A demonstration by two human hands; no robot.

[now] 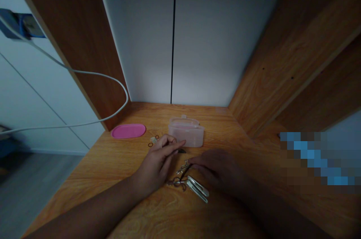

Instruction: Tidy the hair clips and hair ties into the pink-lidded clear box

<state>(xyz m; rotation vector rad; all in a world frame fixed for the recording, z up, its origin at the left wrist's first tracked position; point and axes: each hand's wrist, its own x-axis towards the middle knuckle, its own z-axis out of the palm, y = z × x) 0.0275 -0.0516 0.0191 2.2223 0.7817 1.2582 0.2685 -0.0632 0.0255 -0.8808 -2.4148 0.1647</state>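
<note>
My left hand [159, 160] reaches in over the wooden table, its index finger stretched out and its thumb apart. Just under that fingertip is a small dark curved clip [181, 151]; I cannot tell whether the finger touches it. The fingers of my right hand [218, 167] are pressed together at the upper end of a thin dark hair clip [184, 172]. Small shiny metal clips [182, 166] lie beside these fingertips. Nearer to me are a tangled clip with loops [177, 182] and two pale snap hair clips [198, 188], side by side.
A translucent pink box [186, 136] stands behind my hands. To its left are several small hair ties [153, 140] and a pink oval lid [128, 131]. A white cable [113, 77] loops across the left. Wooden panels flank the table [158, 212], with white doors behind.
</note>
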